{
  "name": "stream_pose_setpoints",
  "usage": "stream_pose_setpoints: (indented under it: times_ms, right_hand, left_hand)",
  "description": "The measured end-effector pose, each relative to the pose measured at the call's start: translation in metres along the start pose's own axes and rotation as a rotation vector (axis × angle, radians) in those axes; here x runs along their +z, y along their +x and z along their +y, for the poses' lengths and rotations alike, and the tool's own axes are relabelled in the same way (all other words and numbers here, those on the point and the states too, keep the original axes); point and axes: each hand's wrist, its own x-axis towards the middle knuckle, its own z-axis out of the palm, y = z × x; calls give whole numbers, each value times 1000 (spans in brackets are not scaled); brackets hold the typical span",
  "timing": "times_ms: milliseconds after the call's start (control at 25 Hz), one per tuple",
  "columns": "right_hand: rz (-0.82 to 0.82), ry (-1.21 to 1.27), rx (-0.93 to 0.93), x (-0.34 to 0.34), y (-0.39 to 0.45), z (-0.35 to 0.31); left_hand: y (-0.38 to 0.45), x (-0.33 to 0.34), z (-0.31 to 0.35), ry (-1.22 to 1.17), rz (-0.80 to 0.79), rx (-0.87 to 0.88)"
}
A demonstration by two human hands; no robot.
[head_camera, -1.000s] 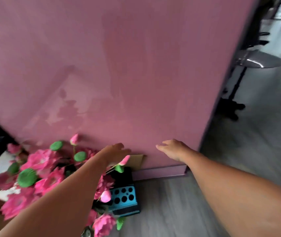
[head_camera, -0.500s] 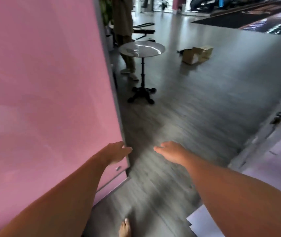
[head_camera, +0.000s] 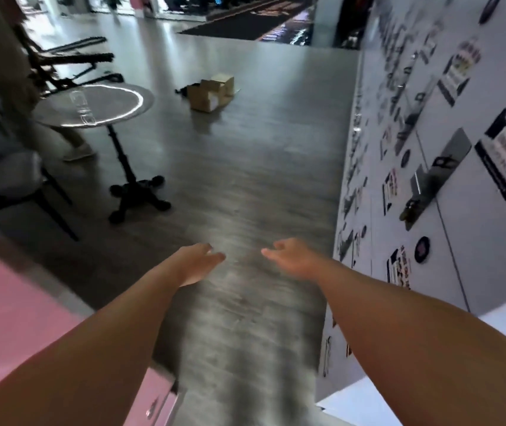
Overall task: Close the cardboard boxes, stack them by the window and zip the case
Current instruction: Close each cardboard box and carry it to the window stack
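A long stretch of grey wooden floor (head_camera: 245, 186) is seen from head height, with two bare forearms stretched out ahead. The left hand (head_camera: 198, 265) and the right hand (head_camera: 288, 259) are held out over the floor, near each other but apart, fingers loosely extended. Nothing is gripped by either hand.

The cardboard boxes (head_camera: 213, 92) are seen far ahead on the floor, well apart from the hands, clustered in a small group with one set higher than the rest. Whether their flaps are shut cannot be told at this distance. A dark object (head_camera: 185, 89) lies just beside them; it is too small to be identified, so the case cannot be placed with certainty.

A round table (head_camera: 95, 104) on a black pedestal stands to the left, with a grey chair (head_camera: 5, 176) nearer. A pink cabinet (head_camera: 15, 318) fills the lower left corner. A white wall (head_camera: 460, 149) covered with posters runs along the right.

The step in hand is judged to be the approach to the boxes. Next, the floor must be crossed, passing right of the table, before the flaps can be folded down.
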Motion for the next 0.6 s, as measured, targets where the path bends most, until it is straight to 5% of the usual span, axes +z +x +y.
stream_pose_setpoints:
  times_ms: [600]
  right_hand:
    - [13, -47, 45, -155, 339, -23]
  left_hand:
    - [359, -125, 99, 171, -37, 115]
